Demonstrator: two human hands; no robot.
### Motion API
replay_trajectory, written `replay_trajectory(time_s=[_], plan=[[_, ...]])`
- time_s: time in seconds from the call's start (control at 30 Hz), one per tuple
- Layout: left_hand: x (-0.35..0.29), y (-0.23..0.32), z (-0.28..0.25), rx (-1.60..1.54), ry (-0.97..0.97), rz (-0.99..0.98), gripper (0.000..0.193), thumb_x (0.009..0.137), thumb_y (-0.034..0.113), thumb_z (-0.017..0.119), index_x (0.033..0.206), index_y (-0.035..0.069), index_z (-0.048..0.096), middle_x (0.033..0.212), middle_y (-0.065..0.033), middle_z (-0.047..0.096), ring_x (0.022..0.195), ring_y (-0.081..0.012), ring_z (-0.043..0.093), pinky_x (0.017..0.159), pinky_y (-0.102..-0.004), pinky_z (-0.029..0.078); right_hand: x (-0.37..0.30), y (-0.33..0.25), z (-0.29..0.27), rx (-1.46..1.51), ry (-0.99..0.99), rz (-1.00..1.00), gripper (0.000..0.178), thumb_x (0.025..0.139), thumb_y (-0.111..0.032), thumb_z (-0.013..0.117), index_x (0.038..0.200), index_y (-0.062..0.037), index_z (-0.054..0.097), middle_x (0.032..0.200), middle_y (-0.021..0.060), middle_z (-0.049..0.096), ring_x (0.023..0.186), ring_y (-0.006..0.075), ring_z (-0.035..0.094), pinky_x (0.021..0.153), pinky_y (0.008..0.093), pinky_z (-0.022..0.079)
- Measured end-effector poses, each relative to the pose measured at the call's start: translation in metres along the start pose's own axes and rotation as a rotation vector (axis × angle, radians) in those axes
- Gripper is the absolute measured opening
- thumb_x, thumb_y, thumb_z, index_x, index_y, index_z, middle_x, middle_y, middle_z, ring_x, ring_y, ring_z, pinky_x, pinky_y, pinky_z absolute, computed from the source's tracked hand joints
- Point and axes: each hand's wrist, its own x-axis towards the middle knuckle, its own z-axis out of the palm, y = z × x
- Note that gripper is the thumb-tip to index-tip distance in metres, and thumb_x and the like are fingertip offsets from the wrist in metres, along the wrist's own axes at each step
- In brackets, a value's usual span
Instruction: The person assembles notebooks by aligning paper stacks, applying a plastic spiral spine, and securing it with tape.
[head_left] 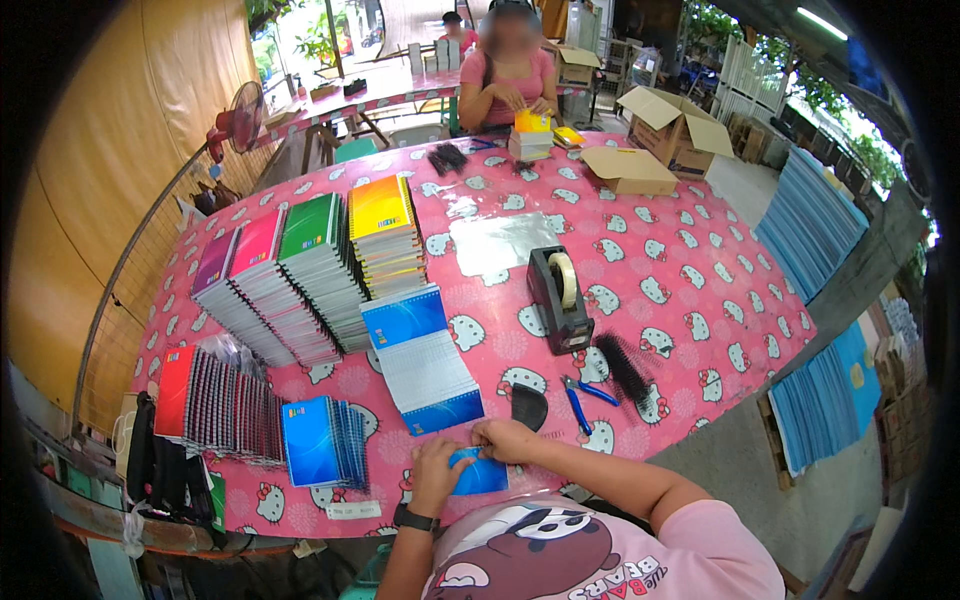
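Spreading wide, the pink table (690, 265) has its near edge partly hidden behind the person's shirt (620, 560). Close to that edge sits the blue notebook (482, 479), its upper left covered by fingers. The left hand (436, 470), half curled, holds its left end; the right hand (504, 439) bunches at its top, and whether it grips anything I cannot tell. Bare tabletop opens rightward beyond the blue pliers (578, 408).

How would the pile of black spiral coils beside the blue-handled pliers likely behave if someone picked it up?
The black coils would probably feel light and springy, being thin, open spirals. They may snag on one another, as they lie closely bunched. A push might scatter some, since nothing visible binds them.
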Motion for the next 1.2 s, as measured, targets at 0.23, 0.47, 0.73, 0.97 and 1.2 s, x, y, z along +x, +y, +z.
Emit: replay_trajectory(time_s=[0.23, 0.47, 0.73, 0.97, 1.2], plan=[[0.012, 0.012, -0.022, -0.004, 0.131, 0.110, 0.030, 0.067, 0.014, 0.073, 0.093, 0.005, 0.063, 0.094, -0.0103, 0.061, 0.091, -0.0292, 0.056, 0.080, -0.0407, 0.042, -0.001, -0.008, -0.022, 0.241, 0.083, 0.018, 0.020, 0.070, -0.006, 0.069, 0.086, -0.0020, 0.058, 0.076, 0.0146, 0.061, 0.072, 0.0269, 0.061, 0.064, 0.0359, 0.047], [0.026, 0.040, -0.042, 0.031, 0.248, 0.151, 0.029, 0.069, 0.010, 0.070, 0.096, 0.005, 0.061, 0.103, -0.0099, 0.059, 0.100, -0.0299, 0.053, 0.086, -0.0411, 0.039, -0.010, -0.033, -0.047, 0.191, 0.309, -0.097, 0.017, 0.072, -0.003, 0.067, 0.085, -0.0011, 0.057, 0.078, 0.0147, 0.061, 0.075, 0.0297, 0.061, 0.067, 0.0367, 0.047], [0.028, 0.066, -0.066, 0.096, 0.231, 0.080, 0.030, 0.071, 0.014, 0.070, 0.099, 0.007, 0.060, 0.100, -0.0093, 0.060, 0.098, -0.0253, 0.053, 0.086, -0.0385, 0.039, -0.016, -0.048, -0.070, 0.090, 0.391, -0.188, 0.024, 0.072, -0.002, 0.067, 0.093, -0.0025, 0.057, 0.086, 0.0151, 0.060, 0.081, 0.0321, 0.059, 0.070, 0.0388, 0.047], [0.034, 0.067, -0.108, -1.291, -0.057, -0.110, 0.052, 0.095, 0.038, 0.044, 0.122, -0.006, 0.049, 0.097, -0.0073, 0.062, 0.086, -0.0150, 0.059, 0.075, -0.0265, 0.046, -0.028, -0.066, -0.093, 0.381, 0.418, -0.169, 0.023, 0.076, 0.000, 0.066, 0.096, -0.0021, 0.056, 0.084, 0.0083, 0.059, 0.078, 0.0187, 0.059, 0.068, 0.0311, 0.047], [0.030, 0.091, -0.091, -1.134, 0.049, -0.003, 0.035, 0.090, 0.017, 0.058, 0.120, -0.002, 0.054, 0.097, -0.0016, 0.053, 0.085, -0.0069, 0.049, 0.073, -0.0212, 0.042, -0.035, -0.080, -0.104, 0.468, 0.528, -0.356, 0.017, 0.079, 0.000, 0.064, 0.094, -0.0013, 0.057, 0.083, 0.0047, 0.057, 0.074, 0.0119, 0.056, 0.066, 0.0253, 0.046]])
